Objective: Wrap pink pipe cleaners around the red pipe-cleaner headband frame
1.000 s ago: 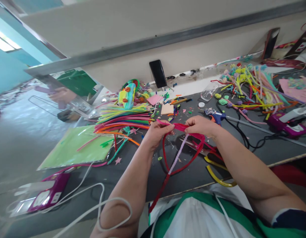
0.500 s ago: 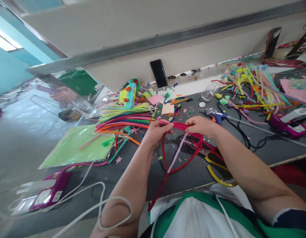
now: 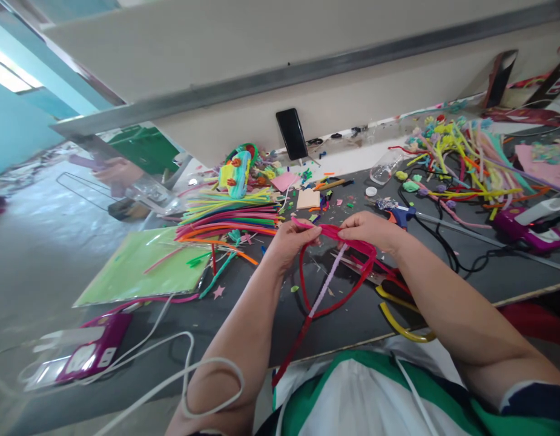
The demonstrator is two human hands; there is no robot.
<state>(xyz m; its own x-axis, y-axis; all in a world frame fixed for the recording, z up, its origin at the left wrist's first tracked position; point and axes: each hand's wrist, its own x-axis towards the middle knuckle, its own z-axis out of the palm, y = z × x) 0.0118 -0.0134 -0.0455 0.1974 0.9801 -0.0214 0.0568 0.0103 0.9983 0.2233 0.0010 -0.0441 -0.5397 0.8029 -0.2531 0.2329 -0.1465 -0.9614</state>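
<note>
Both hands are raised over the dark tabletop, pinching a shape bent from red and pink pipe cleaners. My left hand grips the upper left end of the pink strands, thumb against fingers. On the other side my right hand pinches the same strands, a small gap away. A heart-like red loop hangs below, crossed by a lilac pipe cleaner, with a red tail reaching the table's front edge. Scissors lie partly under the loop, near my right wrist. Fingertips hide the exact contact points.
Bundled coloured pipe cleaners and a green sheet pack lie left. A phone leans on the back panel. A blue glue gun, black cable and more pipe cleaners are right. A white cable crosses my left forearm.
My right hand has shifted slightly left along the pink strands, closer to my left hand. Both hands keep their pinch, and the hanging red loop has barely moved.
</note>
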